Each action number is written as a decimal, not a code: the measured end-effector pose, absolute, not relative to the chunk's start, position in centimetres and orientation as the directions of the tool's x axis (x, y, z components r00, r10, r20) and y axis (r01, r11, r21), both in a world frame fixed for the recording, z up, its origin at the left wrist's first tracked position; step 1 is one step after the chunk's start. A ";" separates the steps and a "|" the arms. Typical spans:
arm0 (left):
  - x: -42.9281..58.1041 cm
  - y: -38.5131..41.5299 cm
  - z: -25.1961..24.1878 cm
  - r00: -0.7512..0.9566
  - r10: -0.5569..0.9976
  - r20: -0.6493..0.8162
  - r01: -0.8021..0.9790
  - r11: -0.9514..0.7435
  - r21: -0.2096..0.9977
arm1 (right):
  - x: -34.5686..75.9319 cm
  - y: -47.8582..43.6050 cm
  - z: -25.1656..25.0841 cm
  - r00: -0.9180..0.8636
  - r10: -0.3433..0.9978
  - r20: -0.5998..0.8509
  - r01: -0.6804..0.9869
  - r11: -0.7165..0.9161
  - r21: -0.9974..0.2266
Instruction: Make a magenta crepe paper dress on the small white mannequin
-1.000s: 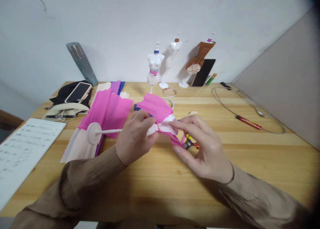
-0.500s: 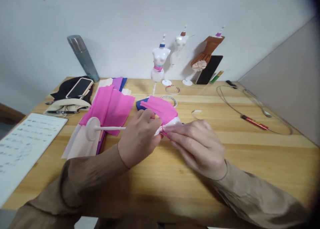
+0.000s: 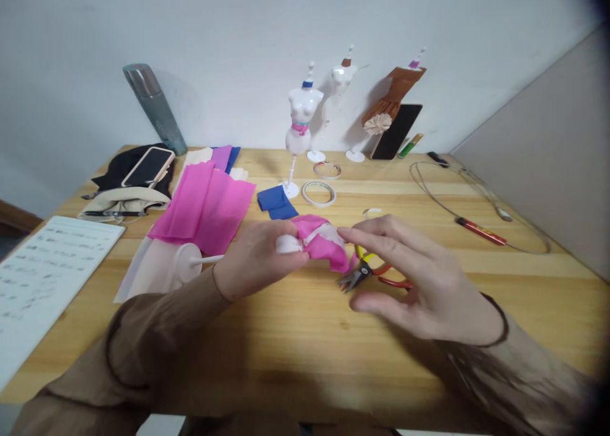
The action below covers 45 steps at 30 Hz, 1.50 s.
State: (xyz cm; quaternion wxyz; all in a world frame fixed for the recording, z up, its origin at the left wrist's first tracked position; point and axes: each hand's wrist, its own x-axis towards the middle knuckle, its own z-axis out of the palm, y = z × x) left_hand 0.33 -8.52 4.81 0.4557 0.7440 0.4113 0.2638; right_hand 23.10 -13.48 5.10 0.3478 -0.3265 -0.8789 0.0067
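My left hand [image 3: 264,252] is closed around a small white dress-form mannequin [image 3: 288,244] lying on its side, its round base [image 3: 187,264] pointing left. Bright pink crepe-like material [image 3: 328,250] wraps part of the mannequin's body beyond my fingers. My right hand [image 3: 419,280] is open, thumb and fingers apart, just right of the pink material. Whether its fingertips touch it I cannot tell. Under and beside that hand lies a pair of small scissors [image 3: 361,274] with dark blades and red-orange and yellow handles.
Pink sheets [image 3: 204,207] lie at left near a phone [image 3: 149,166], a bottle [image 3: 156,109] and a written sheet [image 3: 52,283]. Mannequins, one white [image 3: 302,109] and one brown-dressed [image 3: 394,96], stand behind. A blue piece [image 3: 277,202], a tape roll [image 3: 319,194] and a red-handled cable [image 3: 481,231] are also there.
My right hand has let go of the mannequin and opened, moving right. The mannequin has turned, so the pink material now hangs nearer me. The scissors and blue piece have come into fuller view.
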 end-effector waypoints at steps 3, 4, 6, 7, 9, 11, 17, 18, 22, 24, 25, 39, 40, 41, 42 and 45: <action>0.3 -8.4 4.9 0.562 0.826 -0.048 0.413 -0.230 0.881 | 22.1 -13.8 4.1 -0.466 0.580 0.669 0.664 0.729 -0.169; 0.3 -8.3 4.9 0.568 0.821 -0.053 0.417 -0.232 0.879 | 21.8 -13.9 3.7 -0.445 0.580 0.683 0.673 0.719 -0.173; 0.4 -8.2 4.8 0.580 0.814 -0.031 0.396 -0.248 0.884 | 21.3 -14.0 3.2 -0.407 0.590 0.697 0.663 0.716 -0.218; 0.4 -8.2 4.7 0.585 0.811 -0.014 0.381 -0.259 0.887 | 21.2 -14.0 3.0 -0.390 0.602 0.697 0.647 0.717 -0.257; 0.5 -8.1 4.6 0.590 0.807 0.001 0.375 -0.275 0.885 | 21.2 -14.1 2.8 -0.348 0.641 0.684 0.606 0.711 -0.357; 0.7 -8.1 4.5 0.584 0.812 -0.012 0.395 -0.272 0.877 | 21.3 -14.3 2.7 -0.308 0.688 0.657 0.569 0.687 -0.452; 0.8 -7.9 4.4 0.581 0.813 -0.042 0.388 -0.231 0.893 | 21.1 -14.7 1.4 -0.215 0.725 0.655 0.639 0.611 -0.467; 0.8 -7.8 4.3 0.590 0.806 -0.049 0.382 -0.226 0.896 | 20.9 -14.7 1.1 -0.195 0.711 0.676 0.653 0.608 -0.451; 0.9 -7.8 4.2 0.607 0.791 -0.077 0.377 -0.202 0.904 | 20.3 -14.5 0.2 -0.175 0.646 0.743 0.670 0.632 -0.391; 1.0 -7.9 4.3 0.614 0.783 -0.098 0.379 -0.184 0.907 | 20.4 -14.3 0.2 -0.175 0.633 0.754 0.668 0.639 -0.382; 1.1 -7.9 4.3 0.620 0.778 -0.105 0.373 -0.173 0.912 | 20.5 -14.3 0.3 -0.171 0.629 0.758 0.668 0.640 -0.380; 1.6 -8.6 3.4 0.588 0.808 0.043 0.376 -0.320 0.869 | 21.3 -14.3 0.6 -0.140 0.701 0.699 0.586 0.628 -0.513; 1.5 -8.6 3.3 0.585 0.810 0.042 0.387 -0.324 0.863 | 21.4 -14.3 0.5 -0.144 0.714 0.685 0.578 0.623 -0.527; 1.4 -8.5 3.2 0.584 0.811 0.040 0.393 -0.326 0.860 | 21.4 -14.3 0.5 -0.161 0.719 0.677 0.576 0.625 -0.527; 1.4 -8.4 3.1 0.587 0.809 0.037 0.395 -0.326 0.859 | 21.4 -14.4 0.4 -0.187 0.714 0.675 0.579 0.635 -0.512; 1.2 -8.2 2.6 0.600 0.798 0.056 0.393 -0.355 0.848 | 21.1 -14.4 -0.1 -0.238 0.674 0.699 0.616 0.661 -0.428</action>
